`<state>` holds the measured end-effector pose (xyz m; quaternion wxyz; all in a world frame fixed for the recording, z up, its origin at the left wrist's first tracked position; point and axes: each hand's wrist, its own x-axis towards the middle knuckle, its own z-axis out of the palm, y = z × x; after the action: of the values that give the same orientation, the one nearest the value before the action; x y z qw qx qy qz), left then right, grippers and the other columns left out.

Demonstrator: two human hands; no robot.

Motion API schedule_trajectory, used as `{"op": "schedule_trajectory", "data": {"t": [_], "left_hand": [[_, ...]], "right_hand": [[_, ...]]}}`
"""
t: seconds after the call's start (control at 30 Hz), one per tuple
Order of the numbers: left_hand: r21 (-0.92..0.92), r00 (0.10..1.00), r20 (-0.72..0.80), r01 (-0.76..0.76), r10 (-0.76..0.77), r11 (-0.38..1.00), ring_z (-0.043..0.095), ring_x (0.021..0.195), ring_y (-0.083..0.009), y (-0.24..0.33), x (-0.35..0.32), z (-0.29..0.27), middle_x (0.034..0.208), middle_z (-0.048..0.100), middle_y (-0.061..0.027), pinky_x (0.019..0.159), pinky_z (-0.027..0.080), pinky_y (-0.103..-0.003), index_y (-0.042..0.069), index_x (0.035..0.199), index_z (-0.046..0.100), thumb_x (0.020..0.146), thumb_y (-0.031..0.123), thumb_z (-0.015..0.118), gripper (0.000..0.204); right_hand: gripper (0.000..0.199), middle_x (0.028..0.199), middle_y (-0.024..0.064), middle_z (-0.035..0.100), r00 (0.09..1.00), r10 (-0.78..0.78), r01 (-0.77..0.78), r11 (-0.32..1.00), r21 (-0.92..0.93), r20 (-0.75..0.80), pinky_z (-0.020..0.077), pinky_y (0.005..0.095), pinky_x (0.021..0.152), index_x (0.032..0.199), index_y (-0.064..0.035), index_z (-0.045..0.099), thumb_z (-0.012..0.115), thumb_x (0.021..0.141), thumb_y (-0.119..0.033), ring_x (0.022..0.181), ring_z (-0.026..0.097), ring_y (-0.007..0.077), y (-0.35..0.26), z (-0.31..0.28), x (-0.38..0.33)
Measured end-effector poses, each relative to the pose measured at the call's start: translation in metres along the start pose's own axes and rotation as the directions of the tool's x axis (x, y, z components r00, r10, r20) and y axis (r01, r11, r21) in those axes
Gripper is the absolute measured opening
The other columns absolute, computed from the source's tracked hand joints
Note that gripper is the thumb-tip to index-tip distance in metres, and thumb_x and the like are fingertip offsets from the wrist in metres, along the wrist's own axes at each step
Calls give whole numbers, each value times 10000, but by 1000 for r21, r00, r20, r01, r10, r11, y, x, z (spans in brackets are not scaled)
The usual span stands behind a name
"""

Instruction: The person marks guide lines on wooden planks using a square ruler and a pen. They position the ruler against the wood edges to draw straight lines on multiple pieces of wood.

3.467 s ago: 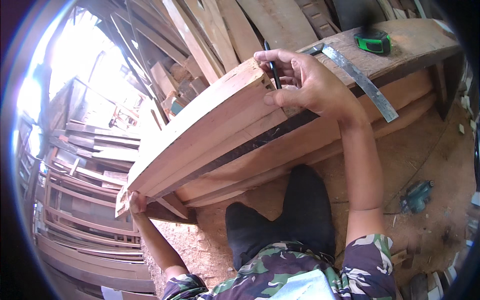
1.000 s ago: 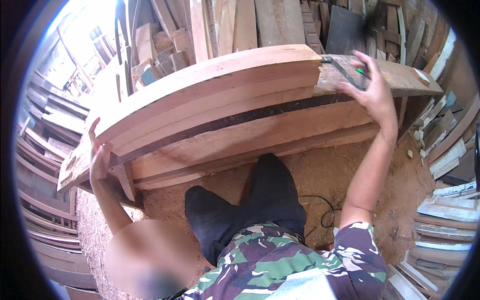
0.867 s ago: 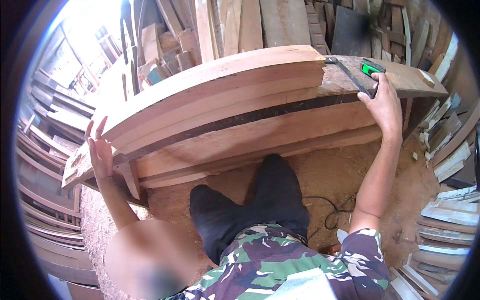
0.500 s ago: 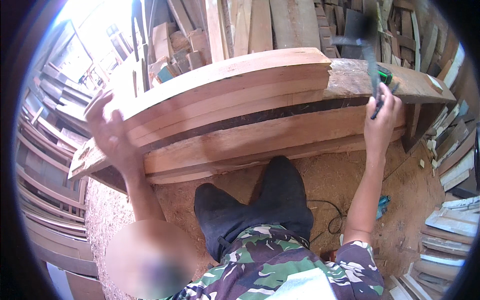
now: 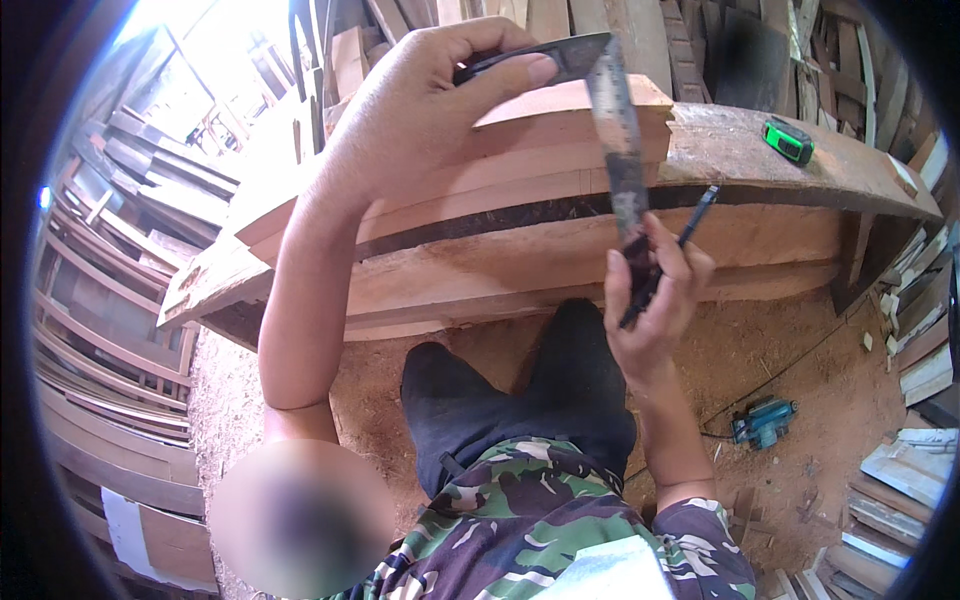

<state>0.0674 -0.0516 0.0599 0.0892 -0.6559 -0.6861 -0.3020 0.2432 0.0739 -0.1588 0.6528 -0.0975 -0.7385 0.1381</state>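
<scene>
My two hands (image 5: 415,115), one metal square (image 5: 614,125), one pen (image 5: 700,212), one green tape measure (image 5: 787,142), one blue power tool (image 5: 764,424), two trouser legs (image 5: 445,400)

woodworking workshop, stacked wood (image 5: 130,455), sawdusty floor (image 5: 810,350), power tool (image 5: 765,423), tape measure (image 5: 787,141)

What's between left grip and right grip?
A metal square spans it in the head view: left grip holds the dark handle, right grip the lower end. Curved wooden boards show behind.

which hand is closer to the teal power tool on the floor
Right. In the picture, the right hand is above and left of the power tool; the left hand is farther up and left.
</scene>
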Motion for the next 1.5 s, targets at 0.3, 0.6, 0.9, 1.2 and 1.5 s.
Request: {"op": "schedule_trajectory", "data": {"t": [0.3, 0.6, 0.9, 1.2, 1.5], "left_hand": [[-103, 997, -75, -11, 3, 995, 637, 899, -142, -70, -1, -10, 951, 694, -28, 811, 512, -306, 26, 1179, 761, 1026, 254, 763, 274], [-271, 959, 115, 280, -258, 921, 529, 751, -20, -43, -15, -3, 873, 614, 67, 622, 419, -214, 51, 1038, 659, 1070, 160, 717, 127], [-243, 995, -16, 96, -102, 965, 534, 719, -20, -49, -13, 9, 826, 610, 64, 592, 405, -209, 57, 1027, 654, 1063, 192, 730, 158], [-196, 982, 18, 190, -191, 962, 522, 661, -19, -36, -10, 7, 781, 604, 64, 550, 390, -208, 59, 1044, 663, 1070, 204, 724, 160], [-213, 971, 46, 238, -234, 948, 529, 648, -15, -22, -10, 3, 753, 598, 70, 544, 391, -203, 60, 1015, 683, 1064, 212, 732, 167]], "right_hand": [[383, 1198, 188, 681, 997, 75, -74, 995, 62, -20, 493, 439, 989, 1380, 28, 640, 705, 1037, -130, 1101, 620, 359, 21, 9, -5], [431, 1249, 226, 677, 995, 72, -62, 987, 152, -64, 503, 437, 1013, 1416, 59, 613, 467, 1117, -215, 1124, 656, 323, 35, -2, -5], [511, 1284, 270, 713, 997, 10, 3, 984, 178, -76, 487, 480, 1128, 1447, 108, 581, 361, 1085, -176, 1215, 690, 353, 34, 1, 6], [345, 1304, 396, 660, 995, 53, -15, 911, 412, -83, 477, 538, 1165, 1341, 85, 461, 485, 1061, -114, 1243, 709, 403, 34, 10, 4], [278, 1354, 407, 631, 1000, -20, 26, 925, 378, -19, 521, 506, 1133, 1277, 83, 464, 533, 1064, -81, 1185, 741, 396, 32, 3, 20]]}}
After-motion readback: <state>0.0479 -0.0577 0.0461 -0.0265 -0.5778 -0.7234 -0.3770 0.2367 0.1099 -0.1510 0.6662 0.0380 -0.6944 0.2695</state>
